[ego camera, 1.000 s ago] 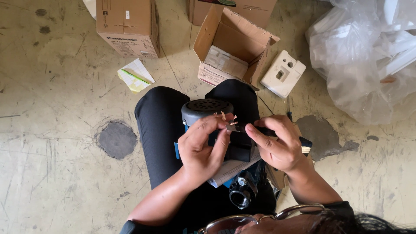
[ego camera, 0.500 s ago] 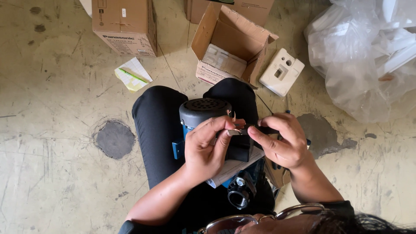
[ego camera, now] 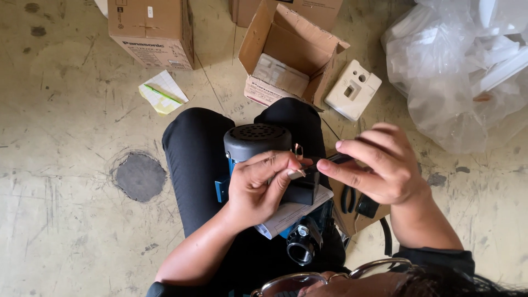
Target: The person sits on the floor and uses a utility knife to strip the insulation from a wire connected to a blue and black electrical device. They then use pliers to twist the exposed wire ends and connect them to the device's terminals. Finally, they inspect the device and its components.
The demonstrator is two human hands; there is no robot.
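**Pump on the lap, both hands up at its black box**

Nearest the camera there's the rim of a pair of glasses (ego camera: 324, 275) at the bottom edge. Just past that, a round threaded port (ego camera: 301, 251) sticks out of the pump's near end, with a folded paper sheet (ego camera: 286, 215) lying on top of the pump right above it.

The pump (ego camera: 256, 144) sits on the person's lap, between black-trousered legs. It's got a dark grey cap with vent holes on the far end and blue bits showing on the left side. A black box (ego camera: 301, 190) sits on top of it, at the middle.

The left hand (ego camera: 254, 190) is curled over the pump body, thumb and fingertips pinched together at the box's edge. They're closed on something small there, but I can't make out what. The right hand (ego camera: 380, 168) comes in from the right, fingers stretched toward the same spot, index fingertip nearly touching the left thumb. It's pinching a thin dark piece against the box top; can't tell what that piece is either.

Under the right hand, on a bit of cardboard, lie black pliers (ego camera: 347, 199).

Farther out on the stained concrete floor (ego camera: 66, 220): a dark round patch (ego camera: 140, 176) to the left, a yellowish leaflet (ego camera: 163, 91), an open box (ego camera: 289, 55) with a white insert, a white foam block (ego camera: 352, 89) just right of it, a closed box (ego camera: 151, 30) far left, and a big clear bag (ego camera: 462, 71) of white foam far right.
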